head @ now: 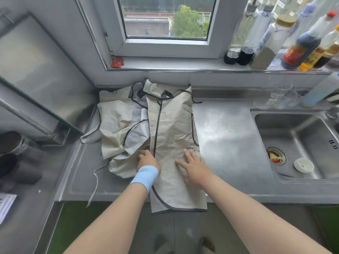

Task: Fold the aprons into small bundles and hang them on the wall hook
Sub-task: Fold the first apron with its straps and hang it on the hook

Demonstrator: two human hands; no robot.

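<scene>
A beige apron (174,129) with dark trim lies folded lengthwise into a long strip on the steel counter (225,136); its lower end hangs over the front edge. My right hand (194,165) lies flat on it, fingers spread. My left hand (147,159), with a blue band on the wrist, rests at the strip's left edge with its fingers curled at the fabric; what they hold is hidden. A second beige apron (119,129) lies crumpled to the left, with a strap dangling off the counter. No wall hook is in view.
A steel sink (293,143) on the right holds a small white cup (303,165) and scraps in the drain. Sauce bottles (300,50) line the window sill, and glasses (278,96) stand behind the sink. A glass panel (36,74) and dark pots stand on the left.
</scene>
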